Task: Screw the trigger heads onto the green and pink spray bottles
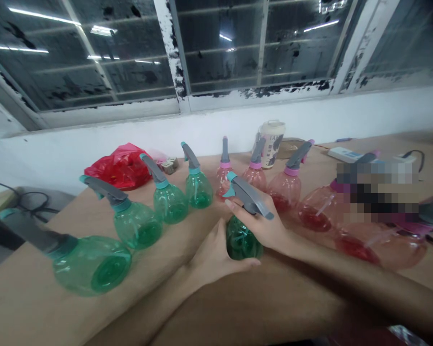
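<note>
A green spray bottle (pixel 242 240) with a grey trigger head stands near the middle of the wooden table (pixel 209 307). My left hand (pixel 212 254) wraps round its round body from the left and below. My right hand (pixel 265 223) is closed over the grey trigger head (pixel 250 196) from the right. Several more green spray bottles (pixel 133 223) stand in a row to the left. Several pink spray bottles (pixel 286 190) stand in a row to the right.
A red plastic bag (pixel 120 166) lies at the back left by the white wall. A printed paper cup (pixel 272 142) stands at the back, with a power strip (pixel 346 154) and cables further right. Dirty windows run above. A blurred patch covers part of the right side.
</note>
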The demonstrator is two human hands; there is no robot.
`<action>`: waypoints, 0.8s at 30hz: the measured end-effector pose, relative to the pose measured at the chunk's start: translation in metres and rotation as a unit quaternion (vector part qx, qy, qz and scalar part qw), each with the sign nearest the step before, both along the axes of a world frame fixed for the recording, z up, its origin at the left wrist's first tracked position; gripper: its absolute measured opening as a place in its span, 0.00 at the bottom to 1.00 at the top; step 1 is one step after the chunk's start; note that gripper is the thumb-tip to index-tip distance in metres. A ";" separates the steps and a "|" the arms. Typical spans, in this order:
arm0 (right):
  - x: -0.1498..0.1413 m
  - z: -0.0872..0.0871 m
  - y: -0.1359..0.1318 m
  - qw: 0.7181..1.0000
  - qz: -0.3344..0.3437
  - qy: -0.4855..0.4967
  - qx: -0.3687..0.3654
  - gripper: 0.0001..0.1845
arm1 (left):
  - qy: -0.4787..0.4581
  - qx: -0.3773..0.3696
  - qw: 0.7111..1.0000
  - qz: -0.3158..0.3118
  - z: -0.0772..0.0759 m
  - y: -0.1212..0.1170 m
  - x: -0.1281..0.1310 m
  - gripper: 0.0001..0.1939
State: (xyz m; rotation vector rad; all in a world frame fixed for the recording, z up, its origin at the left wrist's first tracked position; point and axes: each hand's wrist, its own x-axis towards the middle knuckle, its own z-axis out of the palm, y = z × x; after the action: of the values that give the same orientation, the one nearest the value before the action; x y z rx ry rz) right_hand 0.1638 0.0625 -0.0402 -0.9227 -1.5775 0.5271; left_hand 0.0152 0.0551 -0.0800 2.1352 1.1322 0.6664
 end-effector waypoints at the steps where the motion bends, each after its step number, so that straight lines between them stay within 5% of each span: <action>1: 0.000 0.000 0.000 1.000 -0.004 -0.001 0.004 0.05 | -0.001 -0.001 1.000 -0.003 0.000 0.000 0.000 0.49; 24: 0.001 0.004 0.001 1.000 0.014 -0.005 -0.007 0.08 | 0.000 0.014 1.000 -0.008 -0.002 0.001 0.000 0.48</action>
State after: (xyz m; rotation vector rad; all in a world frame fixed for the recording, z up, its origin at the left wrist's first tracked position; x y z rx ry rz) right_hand 0.1645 0.0637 -0.0363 -0.9170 -1.5998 0.5546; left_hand 0.0151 0.0556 -0.0817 2.1650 1.1103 0.6794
